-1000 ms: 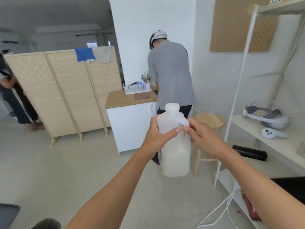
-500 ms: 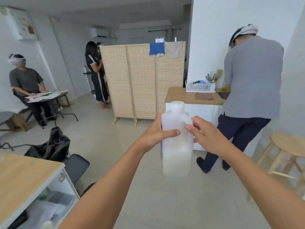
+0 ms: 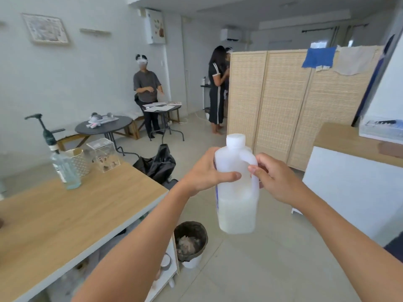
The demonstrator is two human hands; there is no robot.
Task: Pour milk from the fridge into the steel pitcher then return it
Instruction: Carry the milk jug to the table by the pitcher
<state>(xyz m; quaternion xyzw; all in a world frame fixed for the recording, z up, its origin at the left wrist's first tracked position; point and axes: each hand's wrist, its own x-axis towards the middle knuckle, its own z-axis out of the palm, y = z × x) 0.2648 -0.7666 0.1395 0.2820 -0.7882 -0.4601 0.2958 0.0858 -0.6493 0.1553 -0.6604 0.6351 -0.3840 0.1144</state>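
A translucent white milk jug (image 3: 237, 211), capped and about a third full, hangs upright in front of me at the middle of the view. My left hand (image 3: 206, 172) grips its upper body from the left, thumb across the front. My right hand (image 3: 273, 179) holds the jug's handle from the right. No steel pitcher and no fridge are in view.
A wooden-topped table (image 3: 65, 216) at the left carries a pump bottle (image 3: 62, 162), a patterned cup and a clear box. A dark waste bin (image 3: 190, 240) stands on the floor below the jug. A white counter (image 3: 353, 188) is at the right, a wicker screen (image 3: 283, 105) behind. Two people stand far back.
My view has swung left: the person at the counter has left the frame and the wooden table has come in. Both hands keep the same hold on the jug.
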